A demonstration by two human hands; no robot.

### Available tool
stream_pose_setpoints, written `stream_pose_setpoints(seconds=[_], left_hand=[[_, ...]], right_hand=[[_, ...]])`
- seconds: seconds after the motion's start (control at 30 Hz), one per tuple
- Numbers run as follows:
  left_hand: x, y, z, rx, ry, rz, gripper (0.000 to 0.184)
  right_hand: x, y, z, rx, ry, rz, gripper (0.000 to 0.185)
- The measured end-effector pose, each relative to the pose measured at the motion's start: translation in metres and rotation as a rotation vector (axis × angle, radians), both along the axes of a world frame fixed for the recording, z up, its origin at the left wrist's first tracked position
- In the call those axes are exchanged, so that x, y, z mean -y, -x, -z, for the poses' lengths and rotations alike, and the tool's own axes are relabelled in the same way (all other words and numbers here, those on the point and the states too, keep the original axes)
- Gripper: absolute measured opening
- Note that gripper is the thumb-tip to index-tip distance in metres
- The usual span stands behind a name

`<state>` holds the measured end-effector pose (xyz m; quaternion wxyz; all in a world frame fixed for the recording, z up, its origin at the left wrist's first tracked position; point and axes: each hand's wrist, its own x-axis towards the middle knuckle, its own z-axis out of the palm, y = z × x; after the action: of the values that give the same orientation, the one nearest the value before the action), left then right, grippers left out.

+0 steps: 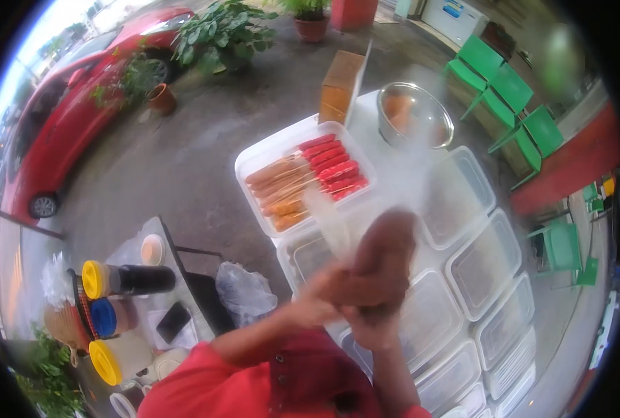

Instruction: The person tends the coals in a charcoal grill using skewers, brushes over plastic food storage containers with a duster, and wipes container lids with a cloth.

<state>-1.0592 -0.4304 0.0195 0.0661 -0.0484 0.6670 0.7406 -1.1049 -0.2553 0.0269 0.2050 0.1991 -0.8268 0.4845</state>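
My left hand [324, 292] is smeared by motion, its fingers closed across the base of my right hand. A pale, translucent strip [327, 223], like thin plastic, rises beside it; whether the left hand grips this strip is unclear. My right hand [376, 324] is raised at the table. Above its wrist stands a dark brown, blurred shape [386, 247]; I cannot tell whether this is the hand's own fingers or something held. Beyond the hands, a white plastic tub [248, 164] holds red skewered sausages [334, 164] and browned skewered food [278, 184].
Several lidded clear containers [428, 310] cover the table's right side. A glass bowl [439, 139] and a wooden box [341, 80] stand at its far end. On the left side table are yellow-lidded jars [102, 362] and a phone [174, 322]. Green chairs [512, 94] stand at right.
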Motion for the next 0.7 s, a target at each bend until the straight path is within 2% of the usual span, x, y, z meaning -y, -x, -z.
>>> stream_pose_setpoints(seconds=[0.03, 0.07, 0.13, 0.2, 0.3, 0.33, 0.43, 0.5, 0.6, 0.7], left_hand=[[-0.014, -0.008, 0.015, 0.045, -0.512, 0.172, 0.074], [-0.019, -0.008, 0.010, -0.085, -0.571, 0.324, 0.075], [-0.024, 0.000, -0.004, -0.483, -0.383, 0.507, 0.069], [-0.031, -0.010, -0.024, -0.547, -0.464, 0.644, 0.069], [-0.018, 0.003, -0.026, -0.518, -0.505, 0.749, 0.068], [-0.016, 0.012, -0.019, -0.465, -0.503, 0.688, 0.067], [-0.013, 0.036, 0.001, -0.342, -0.520, 0.557, 0.067], [-0.014, 0.039, 0.001, -0.282, -0.576, 0.572, 0.072], [-0.016, 0.031, 0.002, -0.146, -0.658, 0.640, 0.080], [-0.008, 0.018, -0.012, -0.274, -0.645, 0.731, 0.067]], right_hand=[[0.004, 0.013, -0.016, -0.075, -0.050, -0.033, 0.064], [-0.002, 0.024, -0.023, -0.125, -0.071, 0.019, 0.063], [-0.030, 0.064, -0.041, -0.193, -0.058, 0.211, 0.061], [-0.063, 0.124, -0.063, -0.219, 0.003, 0.417, 0.060], [-0.097, 0.171, -0.058, -0.134, 0.071, 0.579, 0.057], [-0.098, 0.158, -0.042, -0.084, 0.089, 0.592, 0.056], [-0.058, 0.043, 0.021, 0.024, -0.008, 0.432, 0.054], [-0.028, -0.007, 0.029, -0.029, -0.147, 0.253, 0.052], [-0.047, 0.054, -0.017, -0.170, -0.138, 0.368, 0.050], [-0.096, 0.151, -0.067, -0.220, -0.019, 0.626, 0.047]])
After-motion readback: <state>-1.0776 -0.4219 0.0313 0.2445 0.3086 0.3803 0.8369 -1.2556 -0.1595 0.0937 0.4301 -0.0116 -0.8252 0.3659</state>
